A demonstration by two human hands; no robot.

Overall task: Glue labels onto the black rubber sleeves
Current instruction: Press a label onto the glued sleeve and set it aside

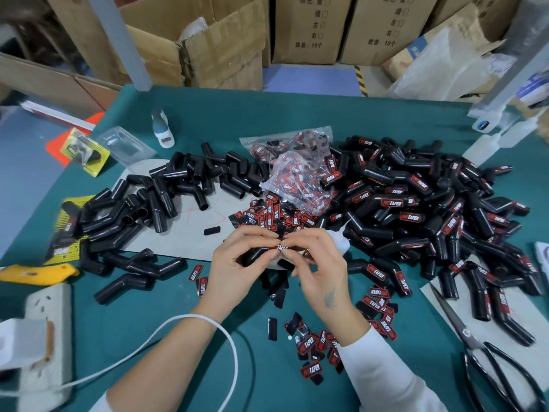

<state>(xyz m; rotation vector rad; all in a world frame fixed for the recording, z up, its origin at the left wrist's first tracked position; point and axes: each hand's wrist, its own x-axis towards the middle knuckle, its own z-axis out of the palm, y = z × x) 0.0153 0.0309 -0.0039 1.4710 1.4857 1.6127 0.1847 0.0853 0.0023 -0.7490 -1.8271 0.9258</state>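
Note:
My left hand (237, 263) grips a black rubber sleeve (255, 253) at the table's middle. My right hand (318, 263) pinches a red-and-black label (282, 247) against that sleeve, and a white glue bottle (338, 237) is tucked in the same hand. Both thumbs meet over the label. A pile of unlabelled black sleeves (166, 191) lies to the left. To the right is a larger heap of labelled sleeves (416, 209). Loose labels (273, 215) lie spread just behind my hands, and more labels (312, 349) lie near my right wrist.
Clear bags of labels (297, 173) sit at the centre back. Black scissors (487, 352) lie at the right front. A white power strip (44, 337) with a white cable (208, 322) is at the left front, beside a yellow knife (35, 275). Cardboard boxes (309, 28) stand behind the table.

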